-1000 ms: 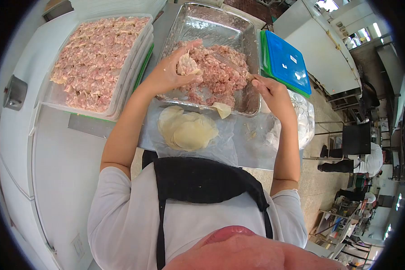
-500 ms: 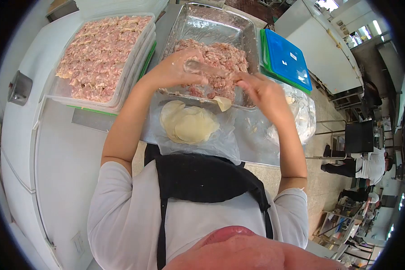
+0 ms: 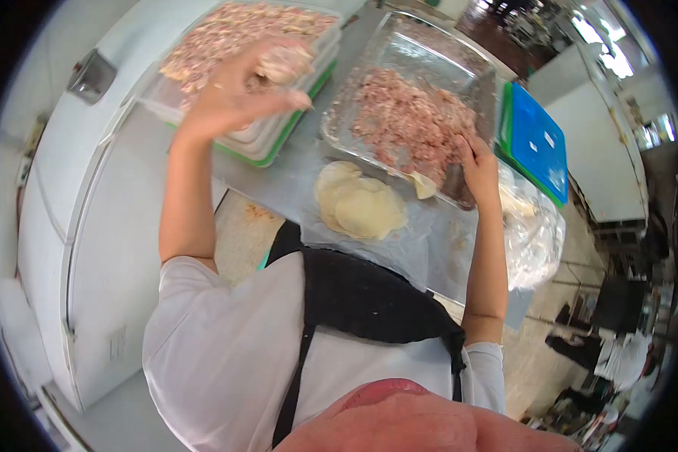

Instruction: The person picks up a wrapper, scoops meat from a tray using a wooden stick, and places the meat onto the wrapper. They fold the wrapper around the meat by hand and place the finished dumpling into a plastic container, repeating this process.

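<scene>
My left hand (image 3: 237,94) is raised over the plastic container (image 3: 154,94), at the upper left. It is closed around a small meat-filled dumpling (image 3: 285,64), and the hand is a little blurred. Rows of similar meat dumplings (image 3: 241,26) fill that container. At the metal tray (image 3: 337,139), my right hand (image 3: 481,167) is at the right end of the minced meat (image 3: 407,113). Its fingers are curled, and what they hold cannot be made out. A stack of round pale wrappers (image 3: 361,207) lies on a plastic sheet before the tray. One loose wrapper (image 3: 423,185) rests on the tray's near rim.
Blue and green lids (image 3: 535,139) are stacked right of the tray. A clear plastic bag (image 3: 531,226) lies below them. A metal pot (image 3: 92,77) stands on the white surface at far left. Another person (image 3: 621,358) is in the background at right.
My left hand has gone from above the meat tray to the dumpling container, carrying the dumpling. My right hand has lowered to the meat's right side. The camera view has shifted.
</scene>
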Demonstrator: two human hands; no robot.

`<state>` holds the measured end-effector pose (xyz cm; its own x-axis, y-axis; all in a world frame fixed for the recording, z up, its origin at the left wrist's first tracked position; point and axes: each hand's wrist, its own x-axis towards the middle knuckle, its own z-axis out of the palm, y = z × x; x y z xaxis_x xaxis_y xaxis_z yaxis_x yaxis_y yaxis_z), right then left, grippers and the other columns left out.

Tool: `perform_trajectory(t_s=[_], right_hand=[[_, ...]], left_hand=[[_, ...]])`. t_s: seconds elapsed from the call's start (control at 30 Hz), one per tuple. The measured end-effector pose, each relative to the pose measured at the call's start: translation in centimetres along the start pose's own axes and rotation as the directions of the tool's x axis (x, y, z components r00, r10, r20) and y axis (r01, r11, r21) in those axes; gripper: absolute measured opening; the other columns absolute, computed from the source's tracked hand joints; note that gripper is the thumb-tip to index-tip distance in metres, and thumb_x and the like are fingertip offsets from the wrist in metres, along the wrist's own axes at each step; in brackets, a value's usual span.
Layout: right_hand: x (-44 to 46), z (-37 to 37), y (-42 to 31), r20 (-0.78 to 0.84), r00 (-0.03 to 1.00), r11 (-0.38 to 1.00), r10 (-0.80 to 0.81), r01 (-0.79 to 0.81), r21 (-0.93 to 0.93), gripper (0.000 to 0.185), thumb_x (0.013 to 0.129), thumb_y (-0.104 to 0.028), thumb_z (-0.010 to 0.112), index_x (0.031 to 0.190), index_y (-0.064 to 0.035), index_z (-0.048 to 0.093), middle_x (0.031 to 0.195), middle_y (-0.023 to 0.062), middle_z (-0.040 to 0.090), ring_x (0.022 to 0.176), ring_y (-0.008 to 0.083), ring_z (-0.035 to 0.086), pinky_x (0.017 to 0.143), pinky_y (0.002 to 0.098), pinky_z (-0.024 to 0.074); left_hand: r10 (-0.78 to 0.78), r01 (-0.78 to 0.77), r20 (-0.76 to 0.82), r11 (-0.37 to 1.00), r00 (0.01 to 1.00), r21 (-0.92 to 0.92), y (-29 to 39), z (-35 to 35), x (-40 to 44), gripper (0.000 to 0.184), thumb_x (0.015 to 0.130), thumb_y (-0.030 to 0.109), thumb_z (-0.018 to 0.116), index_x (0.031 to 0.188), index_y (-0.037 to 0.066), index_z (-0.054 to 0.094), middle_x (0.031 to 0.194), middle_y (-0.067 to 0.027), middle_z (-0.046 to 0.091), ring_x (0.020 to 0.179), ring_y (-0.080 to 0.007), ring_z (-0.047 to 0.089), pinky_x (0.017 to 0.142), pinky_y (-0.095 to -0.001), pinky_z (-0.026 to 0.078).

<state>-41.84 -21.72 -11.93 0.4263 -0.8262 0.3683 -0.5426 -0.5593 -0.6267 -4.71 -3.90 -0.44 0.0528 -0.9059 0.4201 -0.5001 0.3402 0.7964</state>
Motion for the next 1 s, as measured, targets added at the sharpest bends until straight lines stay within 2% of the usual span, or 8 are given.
perform_trajectory(t_s=[0.17,0.23,0.33,0.53,0.63,0.87,0.93,1.0], right_hand=[[-0.2,2.0,2.7,0.023,0.99,0.986,0.14,-0.141,0.091,0.032,0.094,-0.025,0.061,0.114,-0.0011,0.066,0.111,0.0156,0.069,0.103,0.0249,0.065,0.09,0.0315,0.0474],[-0.4,2.1,3.5,0.043,0.983,0.967,0.177,-0.182,0.176,0.032,0.093,-0.024,0.063,0.113,0.0002,0.067,0.11,0.015,0.069,0.102,0.0216,0.064,0.09,0.0302,0.0472],[-0.6,2.1,2.9,0.049,0.985,0.973,0.165,-0.171,0.156,0.031,0.092,-0.023,0.064,0.113,0.0007,0.067,0.106,0.0134,0.07,0.099,0.0186,0.064,0.088,0.0292,0.0471],[-0.6,1.6,1.5,0.081,0.985,0.979,0.154,-0.163,0.12,0.031,0.093,-0.022,0.064,0.113,0.0011,0.066,0.104,0.0119,0.071,0.096,0.0166,0.063,0.088,0.0287,0.0468],[-0.7,1.8,1.6,0.074,0.986,0.981,0.146,-0.154,0.115,0.031,0.093,-0.021,0.064,0.113,0.0021,0.066,0.107,0.0127,0.07,0.098,0.0174,0.063,0.089,0.029,0.0466],[-0.6,2.2,2.1,0.075,0.988,0.986,0.135,-0.141,0.093,0.032,0.092,-0.021,0.064,0.113,0.0042,0.065,0.113,0.0161,0.068,0.102,0.0221,0.064,0.092,0.0314,0.0462],[-0.7,2.2,1.8,0.068,0.991,0.99,0.111,-0.116,0.084,0.032,0.092,-0.021,0.064,0.113,0.0041,0.065,0.112,0.0163,0.068,0.102,0.0226,0.064,0.091,0.0318,0.0464],[-0.6,1.7,1.0,0.141,0.97,0.975,0.2,-0.211,0.066,0.031,0.093,-0.019,0.063,0.115,0.0028,0.065,0.112,0.0126,0.069,0.104,0.0181,0.062,0.093,0.0296,0.0451]], left_hand=[[-0.189,0.194,-0.277,0.981,0.942,-0.007,-4.1,-9.7,-3.9,0.048,0.077,0.016,0.075,0.121,0.005,0.061,0.095,-0.0054,0.064,0.086,-0.0126,0.057,0.078,-0.0261,0.047],[-0.198,0.4,-0.39,0.732,0.899,0.551,-5.6,-12.5,-5.2,0.048,0.079,0.017,0.072,0.122,0.001,0.06,0.091,-0.008,0.063,0.083,-0.0147,0.058,0.077,-0.0284,0.048],[-0.36,0.505,-0.355,0.638,0.863,0.582,-6.3,-14.1,-5.7,0.054,0.08,0.023,0.071,0.128,0.005,0.056,0.084,-0.0083,0.061,0.077,-0.0172,0.057,0.074,-0.0317,0.048],[-0.352,0.449,-0.297,0.522,0.888,0.725,-5.2,-13.4,-4.6,0.069,0.079,0.033,0.067,0.142,0.019,0.044,0.082,-0.0106,0.06,0.073,-0.0235,0.058,0.07,-0.0345,0.047],[-0.512,0.542,-0.298,0.433,0.806,0.72,-4.7,-12.1,-3.5,0.07,0.08,0.02,0.064,0.146,0.02,0.04,0.084,-0.0069,0.059,0.074,-0.0195,0.055,0.075,-0.0317,0.046],[-0.281,0.306,-0.171,0.556,0.944,0.773,-9.8,-14.8,-4.5,0.071,0.082,0.019,0.062,0.148,0.02,0.036,0.09,-0.0067,0.064,0.087,-0.0209,0.058,0.085,-0.0317,0.046],[-0.571,0.588,-0.246,0.554,0.783,0.589,-9.1,-15.6,-3.6,0.067,0.084,0.019,0.06,0.147,0.02,0.038,0.092,-0.0059,0.064,0.093,-0.0188,0.057,0.089,-0.0311,0.044],[-0.528,0.533,-0.199,0.615,0.826,0.581,-9.8,-15.2,-3.5,0.064,0.085,0.019,0.057,0.147,0.02,0.04,0.09,-0.0052,0.063,0.093,-0.0176,0.056,0.089,-0.0305,0.044]])
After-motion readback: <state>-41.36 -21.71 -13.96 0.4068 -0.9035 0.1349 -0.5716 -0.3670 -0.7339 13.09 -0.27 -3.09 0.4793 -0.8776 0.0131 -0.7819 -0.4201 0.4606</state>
